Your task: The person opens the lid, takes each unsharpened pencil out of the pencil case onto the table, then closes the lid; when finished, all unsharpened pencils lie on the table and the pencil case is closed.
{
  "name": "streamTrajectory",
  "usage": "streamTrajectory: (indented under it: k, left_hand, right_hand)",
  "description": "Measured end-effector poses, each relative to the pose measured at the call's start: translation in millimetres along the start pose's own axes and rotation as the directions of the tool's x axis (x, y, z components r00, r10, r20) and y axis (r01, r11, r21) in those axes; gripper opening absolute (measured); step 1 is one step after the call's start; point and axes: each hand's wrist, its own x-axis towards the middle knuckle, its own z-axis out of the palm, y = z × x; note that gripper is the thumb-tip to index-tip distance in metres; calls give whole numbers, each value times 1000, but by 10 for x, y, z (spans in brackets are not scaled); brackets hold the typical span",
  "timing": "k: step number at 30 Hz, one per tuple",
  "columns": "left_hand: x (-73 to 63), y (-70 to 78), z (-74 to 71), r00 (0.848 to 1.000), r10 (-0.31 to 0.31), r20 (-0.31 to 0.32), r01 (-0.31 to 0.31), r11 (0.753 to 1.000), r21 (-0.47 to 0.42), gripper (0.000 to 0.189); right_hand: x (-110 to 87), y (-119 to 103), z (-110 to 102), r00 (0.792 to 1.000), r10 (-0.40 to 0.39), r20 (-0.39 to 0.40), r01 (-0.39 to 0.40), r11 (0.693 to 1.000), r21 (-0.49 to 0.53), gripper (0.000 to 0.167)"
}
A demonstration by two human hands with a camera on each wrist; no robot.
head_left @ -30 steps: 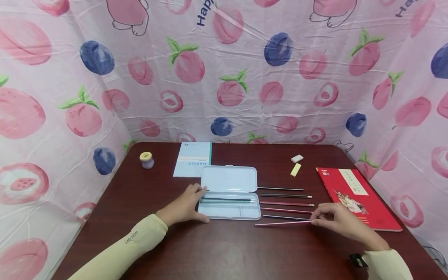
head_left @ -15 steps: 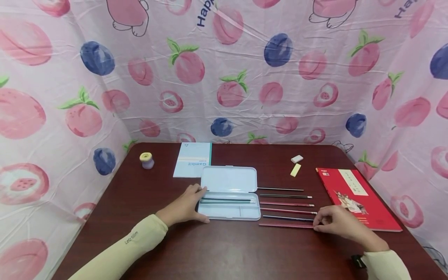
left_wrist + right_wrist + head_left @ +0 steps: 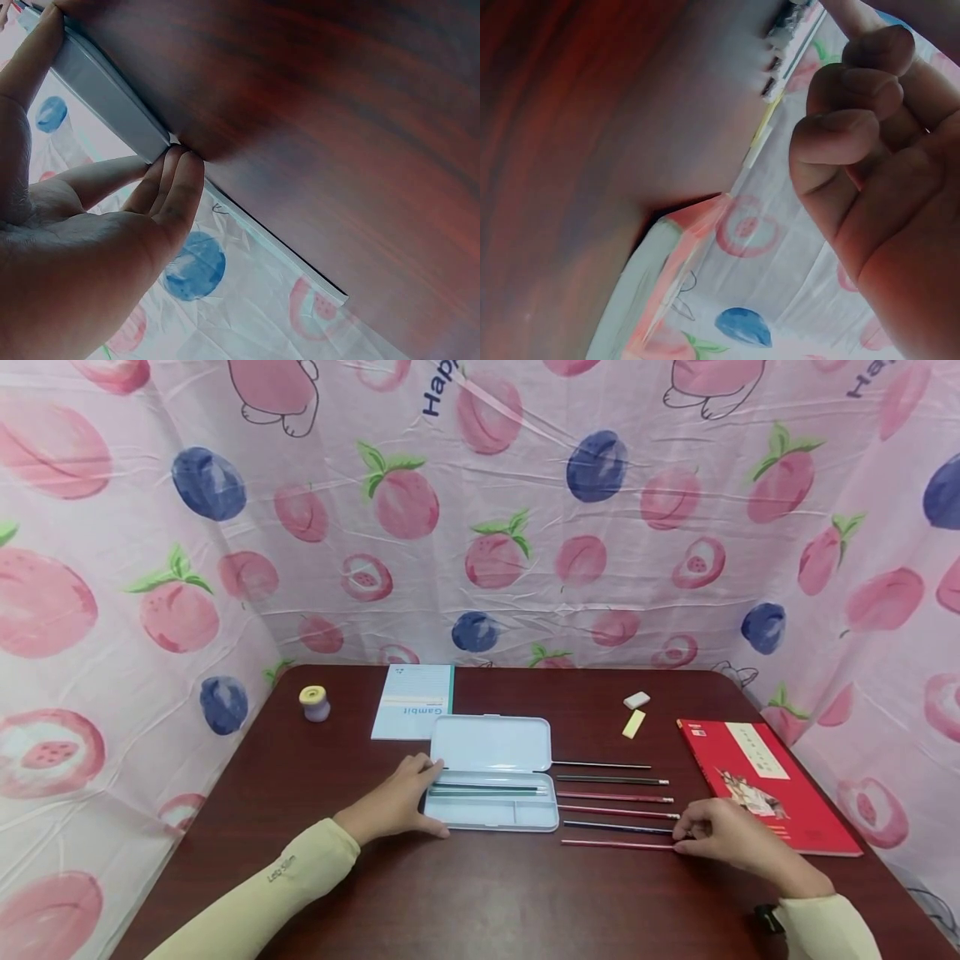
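An open, pale blue pencil case (image 3: pixel 491 743) lies mid-table with green pencils (image 3: pixel 487 792) in its tray. My left hand (image 3: pixel 393 797) holds its left end; in the left wrist view the thumb and fingers span the side wall of the case (image 3: pixel 112 94). My right hand (image 3: pixel 727 837) pinches the right end of a red pencil (image 3: pixel 617 845), the nearest of a row right of the case. Beside it lies a dark blue pencil (image 3: pixel 615 828). In the right wrist view my right hand (image 3: pixel 885 165) has curled fingers; the pinched tip is hidden.
Behind the row lie two erasers, one white (image 3: pixel 637 700) and one yellow (image 3: pixel 633 723). A red book (image 3: pixel 780 793) lies right of my right hand. A pale notebook (image 3: pixel 408 710) and a yellow-topped purple spool-shaped object (image 3: pixel 315 703) are at the back left.
My right hand has shifted slightly right with the red pencil, which has gone from slanted to nearly parallel with the row. My left hand and the case have not moved.
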Motion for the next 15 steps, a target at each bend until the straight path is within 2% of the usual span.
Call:
streamTrajectory:
  k: [5, 10, 12, 15]
  left_hand:
    - [-1, 11, -2, 1000, -4, 2, 4, 1000, 7, 112]
    - [0, 13, -3, 1000, -12, 5, 12, 1000, 11, 113]
    - [0, 16, -5, 1000, -10, 3, 10, 1000, 11, 113]
    - [2, 21, -10, 1000, -6, 1, 6, 1000, 5, 113]
  right_hand:
    - [99, -152, 12, 992, -43, -120, 42, 999, -8, 13]
    - [304, -355, 95, 966, -112, -235, 103, 993, -48, 11]
    - [405, -438, 137, 959, -127, -254, 117, 992, -55, 12]
    - [558, -581, 185, 965, -105, -238, 98, 994, -42, 12]
